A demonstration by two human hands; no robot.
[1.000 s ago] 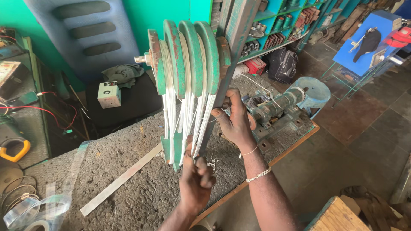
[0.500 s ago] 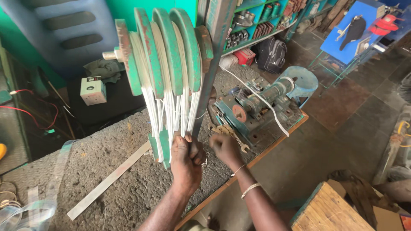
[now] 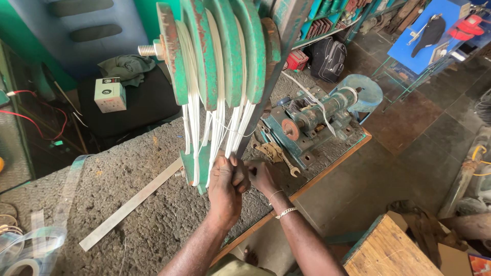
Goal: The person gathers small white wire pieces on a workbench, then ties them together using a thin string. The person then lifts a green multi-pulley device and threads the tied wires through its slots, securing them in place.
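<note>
A green multi-groove winding former (image 3: 215, 56) stands on a rough concrete bench (image 3: 128, 174), wound with white wire coils (image 3: 217, 122) that hang down its grooves. My left hand (image 3: 226, 186) is closed around the lower ends of the coils at the former's base. Just to its right, my right hand (image 3: 263, 176) pinches thin white strands near the same spot; it wears a thin bracelet at the wrist.
A blue-green winding machine (image 3: 312, 120) sits on the bench's right part, with a spanner (image 3: 284, 163) beside it. A flat metal strip (image 3: 128, 207) lies on the bench. A white switch box (image 3: 110, 94), red wires (image 3: 30, 115) and a black bag (image 3: 327, 56) lie behind.
Both hands have dropped to the bottom of the coils and come together; the right hand came down from the coil side. The camera has moved in closer.
</note>
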